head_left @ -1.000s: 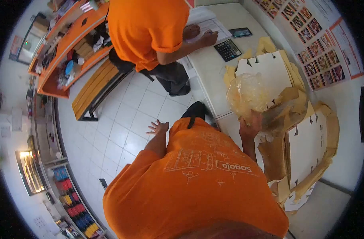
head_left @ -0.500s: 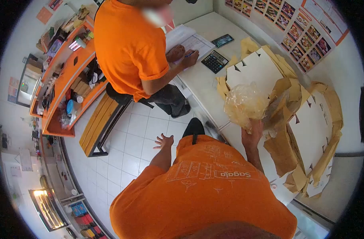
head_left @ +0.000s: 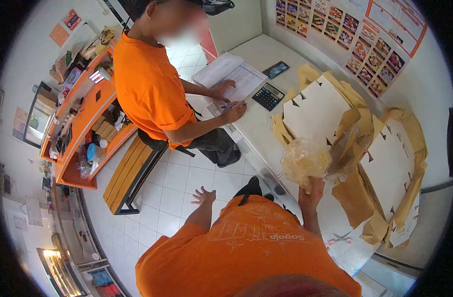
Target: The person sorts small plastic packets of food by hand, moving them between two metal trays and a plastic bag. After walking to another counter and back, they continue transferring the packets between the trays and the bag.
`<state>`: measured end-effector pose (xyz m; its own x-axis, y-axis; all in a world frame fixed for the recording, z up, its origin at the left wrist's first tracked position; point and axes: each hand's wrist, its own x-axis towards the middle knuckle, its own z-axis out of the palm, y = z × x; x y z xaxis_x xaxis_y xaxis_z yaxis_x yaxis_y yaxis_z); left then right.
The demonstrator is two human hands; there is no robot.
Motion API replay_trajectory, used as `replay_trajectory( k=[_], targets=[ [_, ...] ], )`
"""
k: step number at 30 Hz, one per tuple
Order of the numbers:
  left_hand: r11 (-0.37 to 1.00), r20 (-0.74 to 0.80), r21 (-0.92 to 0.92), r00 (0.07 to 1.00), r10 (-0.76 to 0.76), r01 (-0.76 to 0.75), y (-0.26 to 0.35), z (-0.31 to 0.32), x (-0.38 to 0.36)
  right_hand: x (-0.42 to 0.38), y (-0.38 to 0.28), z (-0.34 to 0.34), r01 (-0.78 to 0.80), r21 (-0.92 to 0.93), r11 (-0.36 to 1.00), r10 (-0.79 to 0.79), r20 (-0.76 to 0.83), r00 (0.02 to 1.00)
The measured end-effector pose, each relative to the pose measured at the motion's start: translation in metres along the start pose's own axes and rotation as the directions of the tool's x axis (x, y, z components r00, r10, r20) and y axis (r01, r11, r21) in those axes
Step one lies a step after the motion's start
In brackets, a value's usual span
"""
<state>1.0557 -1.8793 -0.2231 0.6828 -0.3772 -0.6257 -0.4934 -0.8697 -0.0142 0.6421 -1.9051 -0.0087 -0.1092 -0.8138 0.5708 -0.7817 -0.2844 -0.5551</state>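
Note:
My right hand (head_left: 311,194) grips a crumpled clear plastic bag (head_left: 305,157), held over the white table (head_left: 286,133). My fingers are partly hidden behind the bunched plastic. Out to the left, above the tiled floor, my left hand (head_left: 204,196) is spread and holds nothing. Just beyond the bag lies a stack of white folded cardboard sheets (head_left: 316,108), partly wrapped in torn brown paper (head_left: 352,195). A second stack of white cardboard (head_left: 389,158) lies to the right in similar brown paper.
Across the table a co-worker (head_left: 152,89) in an orange shirt writes in an open notebook (head_left: 243,81). Nearby lie a calculator (head_left: 268,96) and a phone (head_left: 276,70). Scissors (head_left: 340,239) rest at the near edge. A wooden bench (head_left: 130,171) stands left.
The view has tilted, showing more of the co-worker and the scissors. The plastic bag in my right hand looks more bunched up. My left hand stays spread.

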Motion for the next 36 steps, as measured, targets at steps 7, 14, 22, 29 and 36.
replay_trajectory(
  k=[7,14,22,29,36],
  targets=[
    [0.998,0.057,0.016,0.997,-0.061,0.06,-0.043,0.02,0.003,-0.014,0.001,0.01,0.003,0.009,1.0,-0.003,0.017,1.0],
    [0.99,0.093,-0.062,0.988,-0.121,0.127,-0.071,0.011,0.004,-0.001,-0.028,0.014,0.064,0.058,0.996,-0.068,0.085,0.994],
    [0.972,0.087,-0.166,0.984,-0.154,0.166,-0.124,0.002,0.018,-0.012,-0.077,0.03,0.157,0.078,0.984,-0.161,0.051,0.986],
    [0.963,0.046,-0.191,0.981,-0.186,0.191,-0.227,-0.009,0.04,-0.039,-0.155,0.059,0.208,0.191,0.959,-0.225,0.074,0.971],
    [0.954,0.068,-0.133,0.963,-0.26,0.267,-0.342,0.041,0.045,-0.081,-0.196,0.065,0.161,0.224,0.961,-0.189,0.112,0.976]
  ],
)
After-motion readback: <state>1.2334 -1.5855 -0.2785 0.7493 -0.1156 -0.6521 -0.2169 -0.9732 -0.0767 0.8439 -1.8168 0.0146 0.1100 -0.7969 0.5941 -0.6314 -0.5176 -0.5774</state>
